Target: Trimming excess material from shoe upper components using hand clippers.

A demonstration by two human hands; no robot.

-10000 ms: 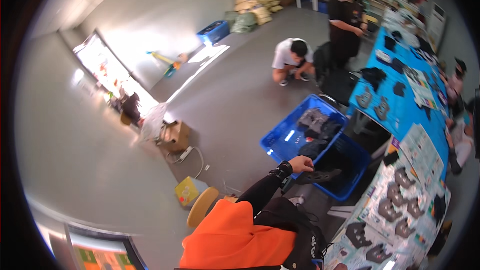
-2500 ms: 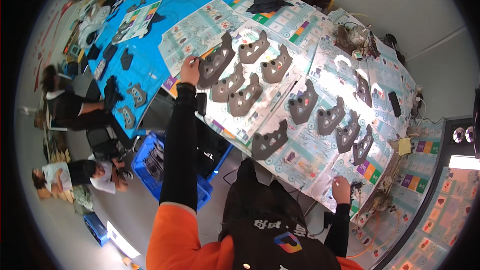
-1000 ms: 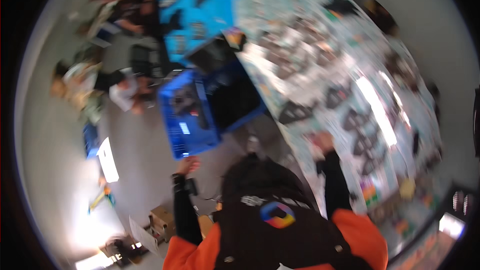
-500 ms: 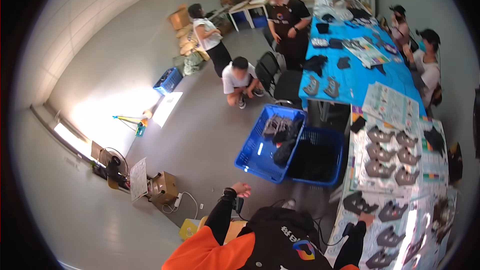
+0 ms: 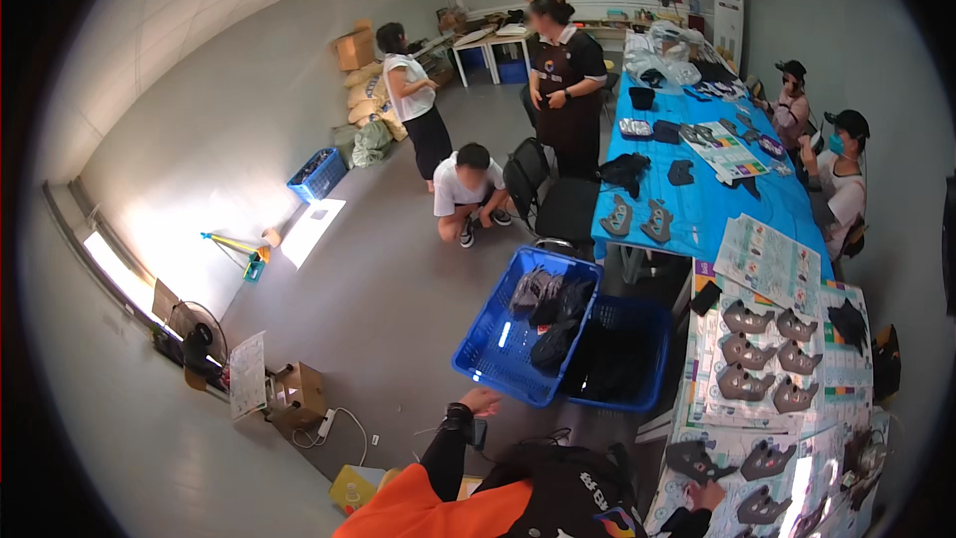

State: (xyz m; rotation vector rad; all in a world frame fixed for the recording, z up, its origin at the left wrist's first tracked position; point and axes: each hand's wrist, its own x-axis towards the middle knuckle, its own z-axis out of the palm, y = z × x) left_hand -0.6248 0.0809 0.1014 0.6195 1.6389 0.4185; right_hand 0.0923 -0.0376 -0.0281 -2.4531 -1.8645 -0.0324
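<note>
My left hand [image 5: 481, 401] is held out over the floor, just in front of the blue crate's near edge. Its fingers are loosely stretched and hold nothing. At the lower right, my right hand [image 5: 707, 495] reaches to the paper-covered table, its fingers apart at the lower edge of a dark grey curved piece with cut-outs [image 5: 689, 456]. Whether the fingertips press on that piece is too small to tell. Beside it lies a similar grey piece [image 5: 769, 459], with another grey piece [image 5: 762, 507] nearer me. Several more grey pieces [image 5: 747, 351] lie in rows farther up the table.
A blue crate [image 5: 476, 357] holding dark shoe-like items overlaps a second blue crate [image 5: 652, 394] left of the table. Beyond stand a black chair [image 5: 563, 189] and a blue-covered table [image 5: 637, 174]. One person [image 5: 466, 184] squats on the floor; several others are around.
The whole view has tilted and shifted, so the crates and tables sit lower. Both my hands keep about the same places beside the crate and the grey piece.
</note>
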